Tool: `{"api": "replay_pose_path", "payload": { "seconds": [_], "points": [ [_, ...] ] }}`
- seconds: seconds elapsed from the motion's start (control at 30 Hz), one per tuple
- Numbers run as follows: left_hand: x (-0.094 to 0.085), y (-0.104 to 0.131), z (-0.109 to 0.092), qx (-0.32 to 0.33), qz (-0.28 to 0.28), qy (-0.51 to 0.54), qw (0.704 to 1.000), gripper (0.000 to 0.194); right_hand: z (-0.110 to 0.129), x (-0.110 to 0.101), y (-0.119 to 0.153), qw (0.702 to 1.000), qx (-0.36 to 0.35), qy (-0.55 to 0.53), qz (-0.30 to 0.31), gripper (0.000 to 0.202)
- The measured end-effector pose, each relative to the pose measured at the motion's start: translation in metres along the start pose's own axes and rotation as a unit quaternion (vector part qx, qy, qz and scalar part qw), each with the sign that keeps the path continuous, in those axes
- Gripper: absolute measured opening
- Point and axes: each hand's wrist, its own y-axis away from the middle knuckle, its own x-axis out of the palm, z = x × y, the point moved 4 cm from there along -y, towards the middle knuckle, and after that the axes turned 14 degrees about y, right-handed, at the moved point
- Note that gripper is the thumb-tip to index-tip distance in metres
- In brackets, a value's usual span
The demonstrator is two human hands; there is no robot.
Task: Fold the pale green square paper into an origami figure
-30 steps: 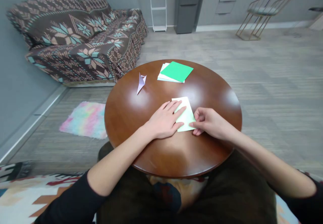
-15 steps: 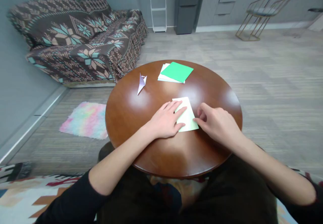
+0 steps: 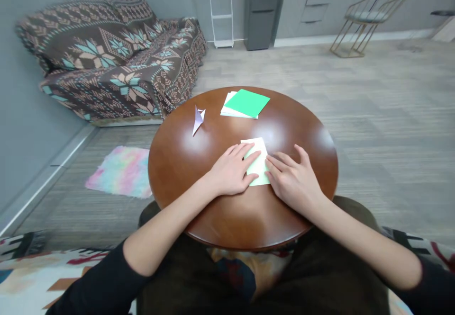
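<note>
A pale green, nearly white folded sheet of paper [image 3: 256, 166] lies on the round brown wooden table [image 3: 227, 215]. My left hand [image 3: 232, 170] rests flat over the paper's left side, its fingers spread and pressing it down. At the paper's right edge, my right hand [image 3: 293, 175] has thumb and index finger close together on the edge, with another finger raised. That hand hides the paper's lower right corner.
Farther back on the table are a green square sheet [image 3: 248, 103] on top of white sheets [image 3: 229, 111] and a small purple-and-white folded paper piece [image 3: 198, 120]. Beyond stand a patterned sofa [image 3: 121, 64], a fluffy pastel mat [image 3: 119, 170] and a wire-frame chair [image 3: 368, 19].
My right hand has shifted slightly left and flattened against the paper's right edge, with its fingers more extended. My left hand stays on the paper. The view has moved slightly.
</note>
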Motion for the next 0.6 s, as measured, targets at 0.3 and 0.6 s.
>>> {"api": "replay_pose_path", "payload": {
  "seconds": [0.3,0.6],
  "points": [
    [0.002,-0.001,0.001,-0.001,0.005,-0.002,1.0,0.064,0.005,-0.011,0.014,0.998,-0.048,0.033,-0.022,0.028],
    [0.001,0.0,0.002,0.002,0.003,-0.002,1.0,0.063,0.001,-0.038,0.027,0.998,-0.001,-0.035,-0.051,0.022]
  ]
}}
